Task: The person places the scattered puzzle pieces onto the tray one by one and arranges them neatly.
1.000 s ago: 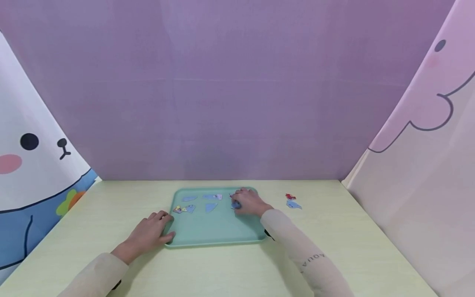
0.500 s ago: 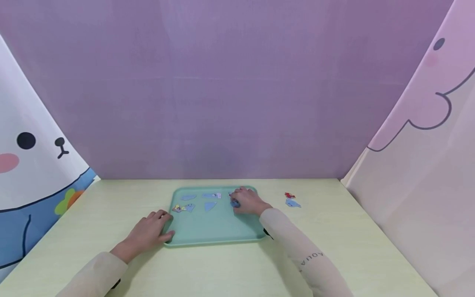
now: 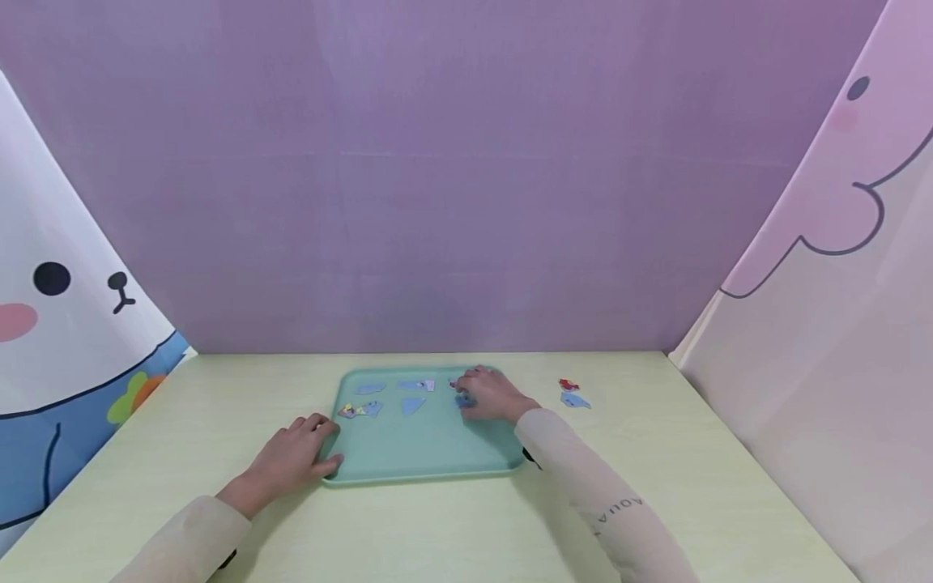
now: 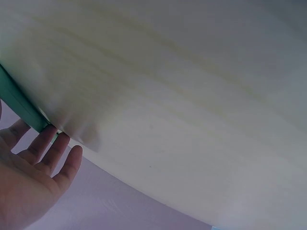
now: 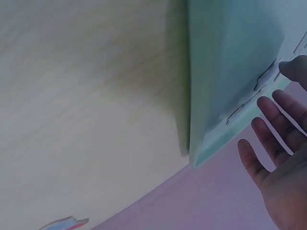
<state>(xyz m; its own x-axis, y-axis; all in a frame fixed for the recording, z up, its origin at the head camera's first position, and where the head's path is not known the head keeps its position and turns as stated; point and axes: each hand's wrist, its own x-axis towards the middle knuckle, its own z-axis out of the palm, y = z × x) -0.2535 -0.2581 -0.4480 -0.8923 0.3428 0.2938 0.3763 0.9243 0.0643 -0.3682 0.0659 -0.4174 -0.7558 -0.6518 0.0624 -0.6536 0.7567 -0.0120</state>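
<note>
Tray (image 3: pixel 423 445): left hand (image 3: pixel 293 455) loosely spread at rim; right hand (image 3: pixel 493 395), fingers apart, seemingly only touching blue piece (image 3: pixel 465 402).

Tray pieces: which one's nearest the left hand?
Multicoloured piece, leftmost in the nearer row; the other pieces lie farther from the left hand, rightward or further back.

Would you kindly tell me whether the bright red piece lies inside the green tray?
No, the bright red piece lies on the table, right of the green tray.
</note>
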